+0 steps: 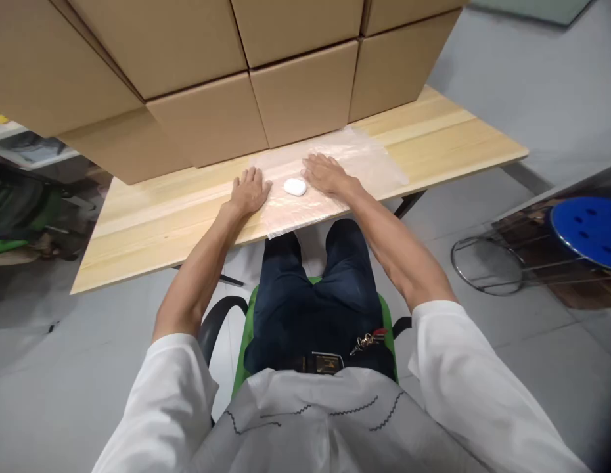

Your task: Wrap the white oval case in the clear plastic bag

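A small white oval case (295, 187) lies on a clear plastic sheet (369, 164) spread over a light wooden table (152, 230). My left hand (249, 192) rests flat, palm down, on the table at the sheet's left edge, just left of the case. My right hand (326, 174) lies flat on the sheet, just right of the case. Neither hand touches the case or holds anything. My fingers are spread slightly apart.
Stacked cardboard boxes (211, 85) fill the back of the table right behind my hands. A blue round stool (588, 230) on a metal frame stands to the right on the grey floor. I sit on a green chair (246, 328).
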A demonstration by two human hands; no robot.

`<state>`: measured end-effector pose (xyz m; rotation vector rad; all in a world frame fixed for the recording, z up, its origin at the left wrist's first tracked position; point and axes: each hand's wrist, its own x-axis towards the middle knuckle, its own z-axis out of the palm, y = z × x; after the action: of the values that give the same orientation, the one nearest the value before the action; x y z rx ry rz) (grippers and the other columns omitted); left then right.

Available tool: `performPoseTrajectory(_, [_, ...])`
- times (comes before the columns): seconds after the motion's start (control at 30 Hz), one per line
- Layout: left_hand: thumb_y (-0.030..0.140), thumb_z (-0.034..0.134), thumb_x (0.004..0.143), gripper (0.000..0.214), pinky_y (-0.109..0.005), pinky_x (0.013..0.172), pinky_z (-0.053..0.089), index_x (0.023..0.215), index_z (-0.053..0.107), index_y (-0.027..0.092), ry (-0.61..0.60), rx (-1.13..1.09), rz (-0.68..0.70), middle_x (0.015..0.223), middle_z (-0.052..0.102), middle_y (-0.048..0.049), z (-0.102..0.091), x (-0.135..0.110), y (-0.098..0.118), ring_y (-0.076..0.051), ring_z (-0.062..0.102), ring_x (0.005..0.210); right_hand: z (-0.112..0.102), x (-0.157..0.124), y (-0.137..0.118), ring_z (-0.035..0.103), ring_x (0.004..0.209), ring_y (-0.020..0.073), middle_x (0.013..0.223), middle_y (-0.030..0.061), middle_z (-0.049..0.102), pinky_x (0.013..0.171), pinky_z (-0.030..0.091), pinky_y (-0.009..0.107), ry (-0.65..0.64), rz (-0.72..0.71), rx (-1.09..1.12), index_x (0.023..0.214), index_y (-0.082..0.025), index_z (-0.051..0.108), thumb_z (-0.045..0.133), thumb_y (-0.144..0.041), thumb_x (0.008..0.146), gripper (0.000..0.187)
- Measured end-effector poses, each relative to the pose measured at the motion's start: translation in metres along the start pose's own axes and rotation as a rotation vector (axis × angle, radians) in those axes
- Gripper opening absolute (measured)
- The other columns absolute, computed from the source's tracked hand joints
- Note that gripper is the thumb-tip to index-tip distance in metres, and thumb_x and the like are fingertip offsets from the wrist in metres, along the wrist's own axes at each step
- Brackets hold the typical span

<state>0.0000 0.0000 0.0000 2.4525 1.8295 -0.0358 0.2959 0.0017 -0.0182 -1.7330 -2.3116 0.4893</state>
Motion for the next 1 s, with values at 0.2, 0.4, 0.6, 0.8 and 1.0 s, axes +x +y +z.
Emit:
performPoseTrajectory(0.2, [0.049,0.024,0.129,0.084,-0.065,0.160,0.033,0.192,0.045,-0.001,0.016,0.054,0.034,0.208,0.039,-0.0332,0.000,-0.007,0.000,-0.045,0.037,0.197,-0.022,0.001,0.025,0.011,0.204,0.0405,0.219,0.0135,0.012,0.166,0.011,0.059,-0.040,0.147,-0.060,0.209,-0.013,0.028,0.031,-0.058,0.129,0.092])
performPoseTrajectory(0.4, [0.046,0.029,0.126,0.081,-0.068,0.157,0.036,0.184,0.054,-0.005,0.020,0.138,0.081,0.197,0.052,-0.0384,-0.008,-0.010,0.001,-0.050,0.050,0.188,-0.043,-0.001,0.054,0.013,0.203,0.0445,0.218,0.0176,0.014,0.165,0.014,0.063,-0.041,0.266,-0.102,0.208,-0.011,0.027,0.032,-0.055,0.128,0.092])
performPoseTrajectory(0.6, [0.051,0.030,0.125,0.090,-0.070,0.164,0.020,0.197,0.041,-0.003,0.045,0.144,0.129,0.198,0.053,-0.0350,-0.016,0.005,-0.003,-0.051,0.035,0.197,-0.035,0.006,0.085,0.017,0.202,0.0522,0.218,0.0174,0.019,0.162,0.019,0.076,0.003,0.217,-0.097,0.207,-0.018,0.033,0.032,-0.066,0.129,0.092])
performPoseTrajectory(0.8, [0.071,0.017,0.129,0.100,-0.067,0.165,0.014,0.203,0.031,0.005,-0.032,-0.049,0.268,0.213,0.028,-0.0293,0.005,0.033,-0.008,-0.046,0.022,0.204,-0.030,-0.004,0.090,0.012,0.201,0.0564,0.218,0.0137,0.018,0.161,0.016,0.082,-0.005,0.195,-0.092,0.210,-0.024,0.025,0.031,-0.071,0.131,0.092])
performPoseTrajectory(1.0, [0.082,0.022,0.126,0.107,-0.062,0.167,0.008,0.207,0.023,0.012,-0.099,-0.129,0.300,0.218,0.017,-0.0224,0.016,0.031,-0.026,-0.041,0.009,0.206,-0.027,-0.020,0.078,0.011,0.202,0.0522,0.218,0.0103,0.022,0.162,0.014,0.081,0.030,0.191,-0.119,0.209,-0.029,0.028,0.027,-0.069,0.133,0.086])
